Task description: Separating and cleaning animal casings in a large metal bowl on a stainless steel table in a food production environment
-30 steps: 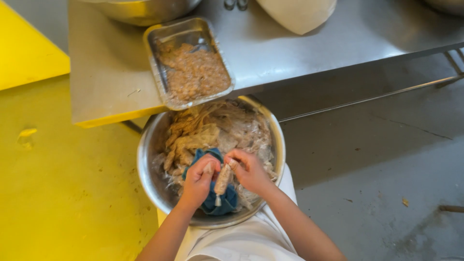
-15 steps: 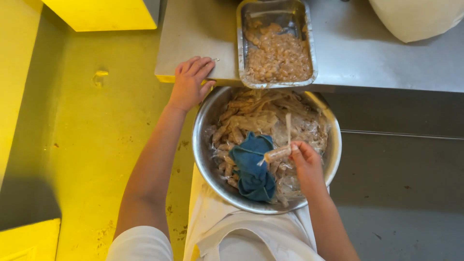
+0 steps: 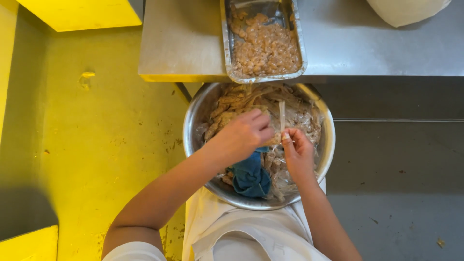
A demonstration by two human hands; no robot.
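A large steel bowl (image 3: pixel 193 123) sits on my lap, full of brownish stringy pieces (image 3: pixel 232 99) and a blue cloth (image 3: pixel 251 176). My right hand (image 3: pixel 297 152) pinches a pale thin strip (image 3: pixel 282 115) that stands upright over the bowl. Just left of it, my left hand (image 3: pixel 244 133) has its fingers curled at the base of the same strip, touching it. Beyond the bowl, a rectangular steel tray (image 3: pixel 295 29) holding brown minced filling (image 3: pixel 266 48) rests on the edge of a steel table (image 3: pixel 183 43).
A pale rounded object (image 3: pixel 406 10) lies on the table at the top right. Yellow floor (image 3: pixel 96 145) lies to the left, grey floor (image 3: pixel 401 183) to the right. I wear a white apron (image 3: pixel 251 237).
My left hand has come off the table edge and moved right into the bowl, meeting my right hand at the strip. The camera view has shifted slightly.
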